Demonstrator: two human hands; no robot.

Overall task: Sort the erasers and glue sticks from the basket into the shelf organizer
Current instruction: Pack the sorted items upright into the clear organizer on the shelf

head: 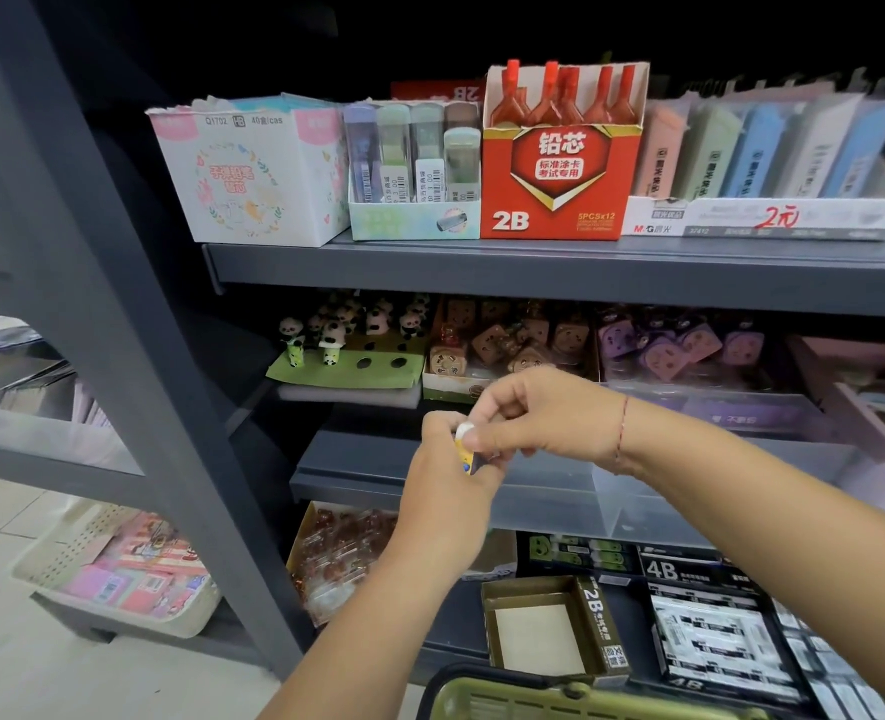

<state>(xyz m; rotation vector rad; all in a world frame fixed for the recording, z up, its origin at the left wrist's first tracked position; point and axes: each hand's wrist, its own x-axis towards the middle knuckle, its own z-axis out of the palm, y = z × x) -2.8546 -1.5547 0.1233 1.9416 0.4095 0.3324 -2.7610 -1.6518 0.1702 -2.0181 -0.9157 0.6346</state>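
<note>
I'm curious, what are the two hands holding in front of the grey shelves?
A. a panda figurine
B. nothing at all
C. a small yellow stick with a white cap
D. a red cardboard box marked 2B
C: the left hand grips the small yellow stick with a white cap from below, while the right hand pinches its white top end.

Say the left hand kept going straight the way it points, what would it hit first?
The left hand points up toward the shelf, so it would likely meet the right hand first, whose fingers pinch the glue stick it grips. Depth is unclear.
</note>
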